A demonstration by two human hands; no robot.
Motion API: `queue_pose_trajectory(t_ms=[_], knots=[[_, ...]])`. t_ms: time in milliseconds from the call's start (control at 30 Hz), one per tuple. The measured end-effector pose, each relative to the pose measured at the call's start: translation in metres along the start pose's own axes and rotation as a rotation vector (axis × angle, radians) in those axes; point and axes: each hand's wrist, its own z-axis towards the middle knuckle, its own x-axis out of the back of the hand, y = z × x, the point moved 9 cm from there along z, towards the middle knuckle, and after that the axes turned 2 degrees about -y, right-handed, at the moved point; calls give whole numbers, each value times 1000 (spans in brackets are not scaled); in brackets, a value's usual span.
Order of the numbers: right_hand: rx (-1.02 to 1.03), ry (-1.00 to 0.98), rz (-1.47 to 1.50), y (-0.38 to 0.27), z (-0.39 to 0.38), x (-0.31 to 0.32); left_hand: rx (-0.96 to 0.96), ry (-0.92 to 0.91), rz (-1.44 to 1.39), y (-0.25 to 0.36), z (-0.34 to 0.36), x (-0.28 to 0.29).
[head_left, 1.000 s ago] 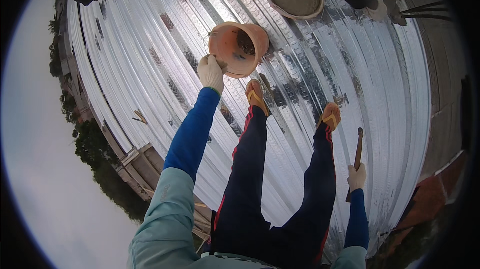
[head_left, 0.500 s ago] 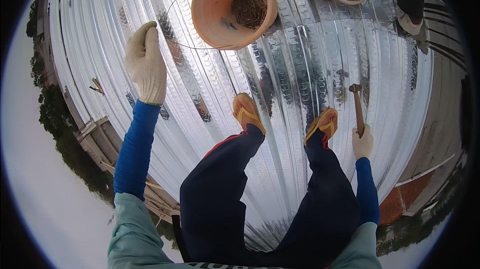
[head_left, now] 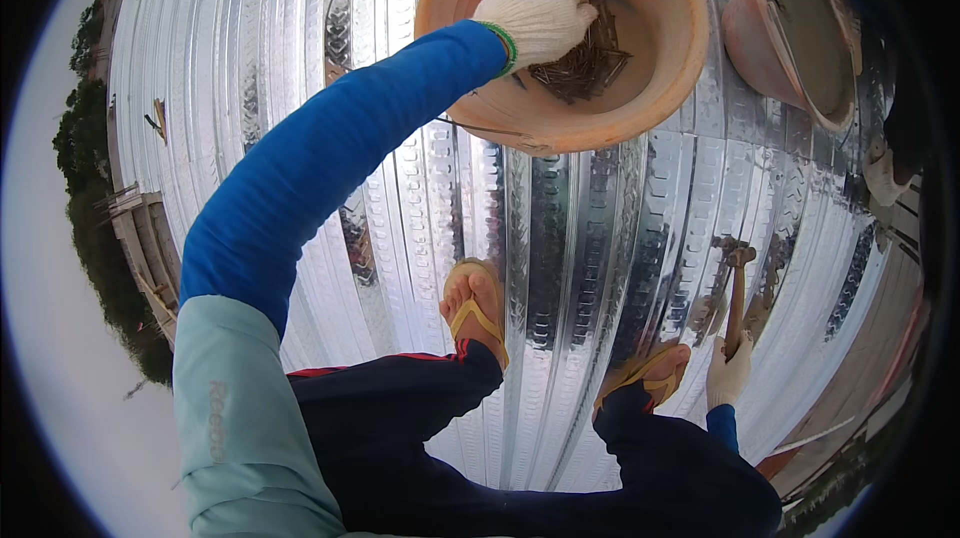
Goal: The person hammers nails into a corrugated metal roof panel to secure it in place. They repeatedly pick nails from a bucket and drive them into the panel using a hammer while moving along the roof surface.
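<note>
My left hand (head_left: 538,20), in a white knit glove with a green cuff, reaches inside an orange-brown bucket (head_left: 672,58). Its fingers are curled in at the near side of a pile of rusty nails (head_left: 592,70); whether any are in its grip is hidden by the glove. A thin wire handle hangs off the bucket's left side. Low on the right, my right hand (head_left: 728,374), gloved in white too, is wrapped round the wooden handle of a hammer (head_left: 737,298). The hammer's head points away from me, close above the metal sheeting.
Ribbed, shiny metal decking (head_left: 540,238) lies under my sandalled feet. A second tub (head_left: 760,48), filled with grey wet-looking mix, stands right of the bucket. Another person's shoe (head_left: 885,170) shows at the right edge. A small tool (head_left: 158,120) lies far left, near the decking's edge.
My left hand has gone from above the decking, left of the bucket, into the bucket by the nails. The view has shifted, bringing bucket and tub closer. The hammer stays in my right hand.
</note>
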Motion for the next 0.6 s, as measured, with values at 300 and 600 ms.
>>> queue_pose_trajectory(t_ms=[300, 600], knots=[[-82, 123, -81, 1, 3, -5, 4, -246, -52, -18, 41, -41], [-93, 64, -102, -6, 0, -24, -225, -213, 212, -8, 31, -65]])
